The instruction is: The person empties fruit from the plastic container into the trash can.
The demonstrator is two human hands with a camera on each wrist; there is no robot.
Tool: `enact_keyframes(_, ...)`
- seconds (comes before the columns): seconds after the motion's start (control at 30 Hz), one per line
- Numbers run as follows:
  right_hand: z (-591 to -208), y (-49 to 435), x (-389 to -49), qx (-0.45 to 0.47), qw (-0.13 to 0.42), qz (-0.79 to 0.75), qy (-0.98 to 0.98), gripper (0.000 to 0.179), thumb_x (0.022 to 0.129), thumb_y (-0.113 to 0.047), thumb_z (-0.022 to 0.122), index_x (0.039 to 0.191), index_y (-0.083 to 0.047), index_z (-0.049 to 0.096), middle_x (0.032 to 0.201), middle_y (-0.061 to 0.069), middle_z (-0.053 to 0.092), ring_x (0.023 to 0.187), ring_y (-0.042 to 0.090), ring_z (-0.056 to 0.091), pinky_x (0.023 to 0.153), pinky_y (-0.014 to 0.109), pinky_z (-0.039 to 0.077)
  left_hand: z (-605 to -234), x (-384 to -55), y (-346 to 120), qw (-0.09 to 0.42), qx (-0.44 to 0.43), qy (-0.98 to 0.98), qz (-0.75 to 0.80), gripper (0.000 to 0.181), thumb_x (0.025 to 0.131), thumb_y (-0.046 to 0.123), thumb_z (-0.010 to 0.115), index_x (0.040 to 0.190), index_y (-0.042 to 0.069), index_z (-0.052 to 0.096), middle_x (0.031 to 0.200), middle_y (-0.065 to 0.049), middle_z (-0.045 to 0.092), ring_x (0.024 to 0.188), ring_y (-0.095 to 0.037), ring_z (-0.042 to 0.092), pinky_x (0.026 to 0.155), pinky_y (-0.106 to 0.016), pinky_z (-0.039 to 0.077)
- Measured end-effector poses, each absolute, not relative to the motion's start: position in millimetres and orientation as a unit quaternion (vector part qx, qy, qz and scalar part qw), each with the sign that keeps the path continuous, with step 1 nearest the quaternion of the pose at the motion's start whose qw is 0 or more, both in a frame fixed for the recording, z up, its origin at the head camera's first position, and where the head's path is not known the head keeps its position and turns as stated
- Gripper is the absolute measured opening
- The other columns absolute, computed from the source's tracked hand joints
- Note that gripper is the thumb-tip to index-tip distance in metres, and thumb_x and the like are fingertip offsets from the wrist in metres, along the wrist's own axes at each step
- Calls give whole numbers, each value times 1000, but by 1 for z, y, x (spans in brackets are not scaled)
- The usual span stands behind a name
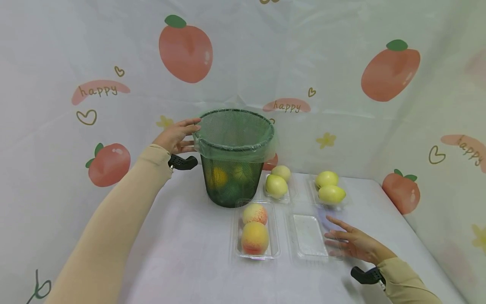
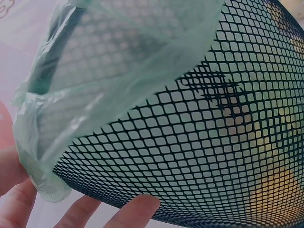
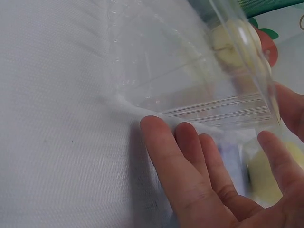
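Observation:
A black mesh bin lined with a thin green plastic bag stands on the table. Yellow-orange round fruit shows through its mesh. My left hand is at the left of the bin's rim, fingers extended, fingertips right at the bag's folded edge. In the left wrist view, the fingers lie along the mesh below the bag. My right hand is beside a clear plastic box with no fruit in it, its fingers stretched and spread. In the right wrist view, these fingertips are right at the box's side.
A clear box with two peaches sits in front of the bin. Behind, one box holds two pale yellow-green fruits, another two lemons. A lilac patch lies near the right hand. A white printed curtain hangs behind.

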State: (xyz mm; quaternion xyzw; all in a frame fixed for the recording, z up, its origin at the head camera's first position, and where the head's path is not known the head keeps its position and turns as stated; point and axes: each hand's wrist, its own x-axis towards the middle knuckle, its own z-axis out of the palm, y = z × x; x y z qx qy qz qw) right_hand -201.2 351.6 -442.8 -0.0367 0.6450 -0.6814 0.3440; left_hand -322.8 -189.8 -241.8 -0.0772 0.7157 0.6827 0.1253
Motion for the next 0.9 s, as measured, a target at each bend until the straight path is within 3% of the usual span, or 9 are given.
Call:
enact_keyframes(0.2, -443, 352, -201, -35, 346, -681, 644, 55, 105, -21, 45, 154, -34, 24, 131, 5, 51, 118, 14, 57, 101, 48, 50, -241, -320, -190, 125, -72, 724, 675, 52, 101, 29, 52, 150, 35, 36, 163, 5, 13, 144, -33, 29, 78, -26, 60)
enact_keyframes(0.33, -442, 353, -201, -38, 348, -683, 641, 56, 105, -21, 45, 155, -31, 22, 130, 4, 51, 118, 14, 56, 101, 48, 49, -241, -321, -190, 124, -77, 720, 678, 52, 101, 29, 53, 149, 35, 37, 163, 5, 14, 144, -32, 29, 84, -29, 59)
enact_keyframes(0.43, -443, 354, -201, -42, 350, -683, 639, 55, 105, -21, 44, 155, -30, 22, 130, 3, 52, 118, 13, 56, 102, 48, 49, -241, -322, -189, 123, -81, 718, 680, 51, 101, 28, 53, 149, 36, 38, 163, 4, 12, 144, -33, 29, 81, -28, 60)
enact_keyframes(0.6, -442, 358, -202, -48, 359, -692, 624, 42, 106, -19, 41, 146, -33, 38, 126, 0, 56, 117, 13, 57, 102, 45, 49, -243, -323, -188, 121, -82, 719, 680, 50, 102, 28, 51, 149, 36, 38, 163, 3, 10, 145, -33, 28, 69, -25, 61)
enact_keyframes(0.73, -435, 364, -204, -60, 352, -697, 622, 33, 107, -17, 38, 129, -37, 52, 122, -2, 59, 115, 13, 59, 101, 39, 51, -243, -323, -189, 124, -78, 718, 681, 51, 101, 28, 52, 149, 35, 37, 163, 3, 11, 145, -33, 28, 71, -25, 61)
enact_keyframes(0.9, -418, 377, -209, -75, 326, -706, 625, 37, 107, -15, 34, 117, -40, 60, 117, -7, 61, 112, 11, 61, 98, 31, 53, -241, -321, -191, 131, -65, 723, 676, 52, 101, 29, 51, 151, 35, 35, 163, 5, 13, 145, -33, 26, 81, -26, 60)
